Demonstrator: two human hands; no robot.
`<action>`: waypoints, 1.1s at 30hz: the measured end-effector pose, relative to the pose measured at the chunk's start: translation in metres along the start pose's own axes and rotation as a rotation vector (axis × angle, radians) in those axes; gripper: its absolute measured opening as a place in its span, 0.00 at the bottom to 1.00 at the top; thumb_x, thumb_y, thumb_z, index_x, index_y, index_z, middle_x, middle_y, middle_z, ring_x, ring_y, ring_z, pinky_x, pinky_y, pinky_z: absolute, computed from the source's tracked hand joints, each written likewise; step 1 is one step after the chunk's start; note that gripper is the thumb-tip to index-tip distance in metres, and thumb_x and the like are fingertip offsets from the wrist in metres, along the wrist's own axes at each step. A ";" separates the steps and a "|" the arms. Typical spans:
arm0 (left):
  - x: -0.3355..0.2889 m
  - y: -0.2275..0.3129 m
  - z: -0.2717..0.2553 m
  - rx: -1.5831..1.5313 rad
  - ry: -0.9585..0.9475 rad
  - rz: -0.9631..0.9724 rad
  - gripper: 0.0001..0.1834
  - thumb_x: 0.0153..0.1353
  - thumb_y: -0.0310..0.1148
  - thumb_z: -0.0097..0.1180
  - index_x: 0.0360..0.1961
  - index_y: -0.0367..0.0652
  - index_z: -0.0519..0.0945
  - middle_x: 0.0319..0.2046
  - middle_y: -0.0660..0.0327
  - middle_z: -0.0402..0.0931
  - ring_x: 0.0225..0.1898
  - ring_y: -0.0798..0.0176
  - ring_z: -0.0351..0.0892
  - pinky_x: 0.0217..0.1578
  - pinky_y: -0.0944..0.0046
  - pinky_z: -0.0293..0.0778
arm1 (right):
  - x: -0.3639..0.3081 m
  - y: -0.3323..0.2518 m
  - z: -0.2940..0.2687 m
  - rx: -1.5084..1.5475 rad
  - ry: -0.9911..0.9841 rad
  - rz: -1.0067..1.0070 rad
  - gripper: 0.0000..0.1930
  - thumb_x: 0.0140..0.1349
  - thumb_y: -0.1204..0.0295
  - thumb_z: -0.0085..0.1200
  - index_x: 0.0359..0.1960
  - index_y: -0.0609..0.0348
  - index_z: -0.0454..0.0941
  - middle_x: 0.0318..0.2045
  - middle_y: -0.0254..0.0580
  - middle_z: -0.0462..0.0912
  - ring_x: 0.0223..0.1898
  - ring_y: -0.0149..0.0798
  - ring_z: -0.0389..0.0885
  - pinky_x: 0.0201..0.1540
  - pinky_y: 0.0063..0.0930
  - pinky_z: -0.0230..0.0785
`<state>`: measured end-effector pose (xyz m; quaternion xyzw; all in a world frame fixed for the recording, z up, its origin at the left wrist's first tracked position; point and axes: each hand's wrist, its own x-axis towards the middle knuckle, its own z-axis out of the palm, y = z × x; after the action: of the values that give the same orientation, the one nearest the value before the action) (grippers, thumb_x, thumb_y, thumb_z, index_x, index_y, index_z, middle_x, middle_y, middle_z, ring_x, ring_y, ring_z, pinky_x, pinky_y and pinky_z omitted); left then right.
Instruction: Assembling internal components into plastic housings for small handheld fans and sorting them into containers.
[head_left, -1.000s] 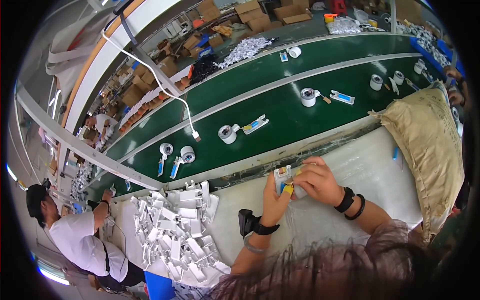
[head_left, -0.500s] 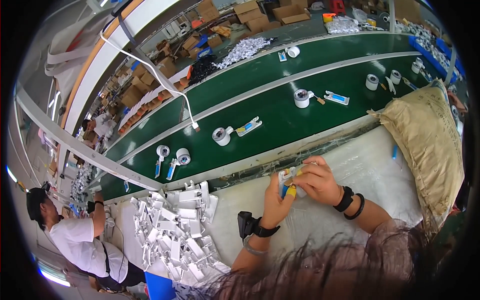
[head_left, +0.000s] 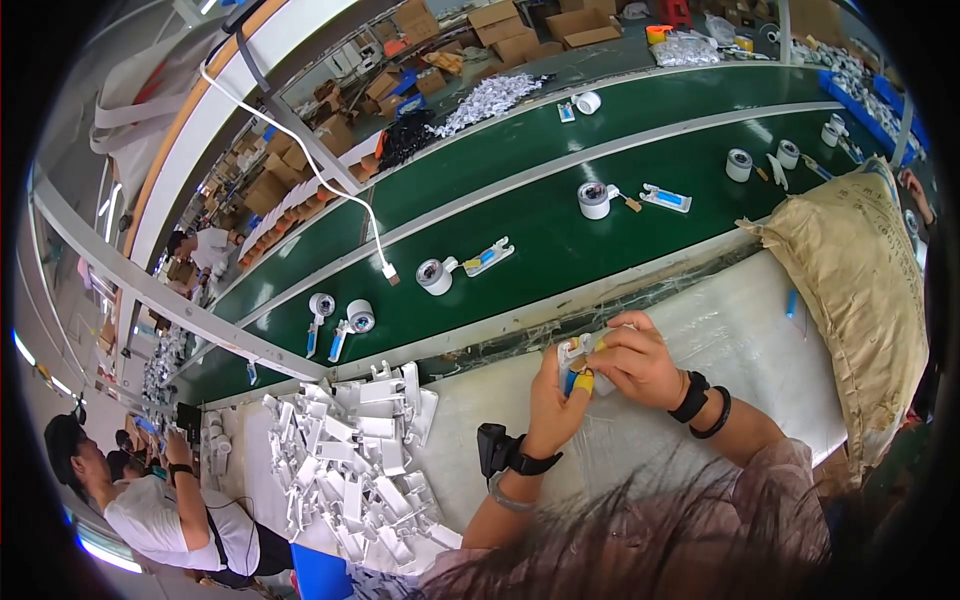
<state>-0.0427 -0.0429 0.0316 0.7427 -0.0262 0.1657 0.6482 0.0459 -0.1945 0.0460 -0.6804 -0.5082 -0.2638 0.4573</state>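
Conveyor belt: the green belt (head_left: 540, 265) runs across my front, carrying spaced units. On a near one, a round white head (head_left: 434, 277) lies beside an uncovered narrow tray (head_left: 489, 258) with a blue insert exposed. I judge these units unfinished.
Worktop: my plastic-covered table (head_left: 750, 345) lies between me and the belt. I see no closed unit set down on it.
Part heap: loose white plastic parts (head_left: 350, 450) are piled to my left, not fitted to anything. By their number, I judge much work remains.
Left hand: my left hand (head_left: 553, 412) is closed around the white housing, thumb across its near side.
Right hand: my right hand (head_left: 645, 368) has its fingertips bunched at the housing's right side. I cannot tell whether they pinch a part; the contact is hidden.
Housing: the white housing (head_left: 574, 350) is held above the worktop, between both hands. Its interior faces up in part; I judge it partway assembled, not yet closed.
Blue piece: a blue piece (head_left: 570, 382) shows beside my left thumb. Its seating cannot be confirmed.
Lettering: dark print marks the brown sack (head_left: 845, 280) at right; too small to read reliably. No label is readable on the held housing.
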 end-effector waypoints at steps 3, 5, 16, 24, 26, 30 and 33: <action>0.001 0.000 0.001 -0.014 -0.004 -0.012 0.22 0.59 0.22 0.50 0.55 0.36 0.65 0.37 0.60 0.73 0.29 0.71 0.74 0.27 0.71 0.72 | 0.000 0.001 0.000 -0.002 -0.002 -0.013 0.14 0.41 0.77 0.62 0.33 0.49 0.83 0.32 0.35 0.77 0.39 0.42 0.75 0.49 0.37 0.68; 0.003 0.001 0.002 0.004 -0.021 -0.033 0.22 0.59 0.22 0.50 0.55 0.36 0.65 0.37 0.60 0.73 0.29 0.71 0.74 0.27 0.71 0.72 | -0.002 0.003 0.000 -0.011 -0.011 0.000 0.13 0.41 0.77 0.62 0.33 0.49 0.83 0.32 0.35 0.77 0.39 0.42 0.75 0.49 0.37 0.68; 0.000 -0.001 -0.002 -0.082 -0.048 0.069 0.22 0.62 0.27 0.47 0.57 0.35 0.63 0.35 0.61 0.72 0.29 0.71 0.71 0.30 0.71 0.70 | 0.000 0.000 0.002 -0.004 -0.017 0.011 0.12 0.42 0.76 0.63 0.33 0.50 0.82 0.33 0.35 0.77 0.41 0.44 0.73 0.49 0.37 0.68; -0.001 0.000 0.005 -0.076 -0.009 0.013 0.20 0.68 0.34 0.44 0.58 0.35 0.63 0.30 0.63 0.71 0.27 0.73 0.69 0.27 0.73 0.66 | -0.004 0.005 0.002 0.000 -0.032 0.021 0.11 0.45 0.76 0.63 0.33 0.51 0.82 0.33 0.35 0.77 0.41 0.47 0.73 0.48 0.38 0.68; -0.002 0.000 0.004 -0.043 0.002 0.011 0.19 0.69 0.34 0.42 0.57 0.35 0.63 0.27 0.65 0.69 0.25 0.74 0.68 0.26 0.73 0.66 | -0.002 0.004 0.002 0.011 -0.043 0.008 0.11 0.44 0.76 0.63 0.32 0.51 0.82 0.33 0.36 0.77 0.42 0.47 0.73 0.48 0.38 0.68; 0.000 0.000 0.008 -0.056 0.005 0.025 0.19 0.69 0.34 0.41 0.57 0.35 0.64 0.26 0.65 0.68 0.25 0.74 0.67 0.25 0.73 0.65 | -0.004 0.006 0.002 0.005 -0.027 0.021 0.11 0.44 0.76 0.63 0.32 0.51 0.82 0.32 0.36 0.77 0.41 0.46 0.73 0.49 0.38 0.68; 0.002 -0.001 0.009 -0.039 0.007 -0.007 0.19 0.69 0.33 0.41 0.57 0.35 0.64 0.26 0.65 0.68 0.26 0.74 0.67 0.25 0.73 0.65 | -0.005 0.009 0.002 0.012 -0.058 0.007 0.11 0.44 0.76 0.63 0.32 0.51 0.82 0.33 0.35 0.77 0.41 0.45 0.73 0.49 0.38 0.67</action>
<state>-0.0385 -0.0511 0.0302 0.7295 -0.0246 0.1654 0.6632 0.0526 -0.1956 0.0381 -0.6867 -0.5205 -0.2394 0.4475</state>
